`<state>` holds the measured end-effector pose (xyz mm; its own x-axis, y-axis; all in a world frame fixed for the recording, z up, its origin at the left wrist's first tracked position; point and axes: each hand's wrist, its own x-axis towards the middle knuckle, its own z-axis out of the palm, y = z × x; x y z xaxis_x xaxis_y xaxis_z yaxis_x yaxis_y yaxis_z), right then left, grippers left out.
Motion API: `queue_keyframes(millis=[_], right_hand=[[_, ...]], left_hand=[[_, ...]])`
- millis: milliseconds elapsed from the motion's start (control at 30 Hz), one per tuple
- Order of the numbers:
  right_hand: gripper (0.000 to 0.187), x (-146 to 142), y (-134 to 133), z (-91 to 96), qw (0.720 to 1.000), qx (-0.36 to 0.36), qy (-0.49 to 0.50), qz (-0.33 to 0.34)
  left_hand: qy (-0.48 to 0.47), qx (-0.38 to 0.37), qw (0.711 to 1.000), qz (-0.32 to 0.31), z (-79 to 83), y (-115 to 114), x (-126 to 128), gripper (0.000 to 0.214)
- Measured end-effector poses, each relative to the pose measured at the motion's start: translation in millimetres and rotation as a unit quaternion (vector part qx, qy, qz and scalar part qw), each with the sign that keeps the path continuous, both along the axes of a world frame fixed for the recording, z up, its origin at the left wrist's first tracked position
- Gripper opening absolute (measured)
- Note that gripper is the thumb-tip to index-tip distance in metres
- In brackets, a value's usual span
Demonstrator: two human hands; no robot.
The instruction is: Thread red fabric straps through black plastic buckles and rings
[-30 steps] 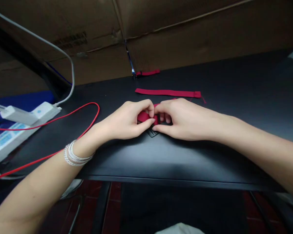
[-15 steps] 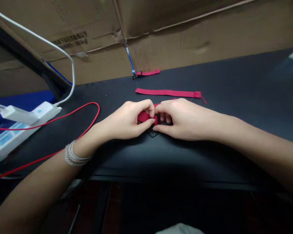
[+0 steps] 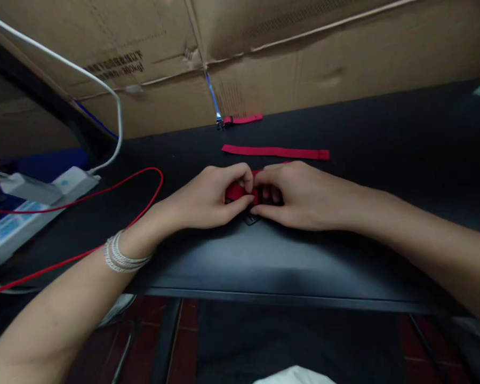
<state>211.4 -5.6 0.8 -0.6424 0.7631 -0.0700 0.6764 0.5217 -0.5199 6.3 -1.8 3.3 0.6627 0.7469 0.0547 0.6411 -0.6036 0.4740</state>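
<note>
Near the table's front edge, both my hands meet over a red webbing strap [image 3: 235, 191] with a black plastic buckle [image 3: 251, 219] showing below the fingertips. My left hand [image 3: 214, 196] pinches the strap between thumb and curled forefinger. From the other side, my right hand [image 3: 294, 194] is closed with thumb and fingertips at the strap and the buckle. My fingers cover most of the place where strap and buckle meet. Just beyond the hands lies a flat red strap [image 3: 275, 152].
Farther back, a short red strap with a black clip [image 3: 242, 120] lies against the cardboard [image 3: 272, 90], by a thin blue strip [image 3: 213, 95]. On the left are a white power strip [image 3: 32, 213], a red cable [image 3: 144, 169] and a white cable [image 3: 119, 117]. The black table [image 3: 364, 133] ends in front.
Both hands keep nearly the same pose on the strap and buckle. The lighting on the table and floor differs; the straps lie where they were.
</note>
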Motion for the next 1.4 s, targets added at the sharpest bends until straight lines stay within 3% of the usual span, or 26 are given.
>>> queue_keyframes(millis=[1400], right_hand=[[0.019, -0.1, -0.5, 0.9, 1.0, -0.002, 0.001, 0.005]], left_hand=[[0.007, 0.007, 1.0, -0.006, 1.5, -0.5, -1.2, 0.01]])
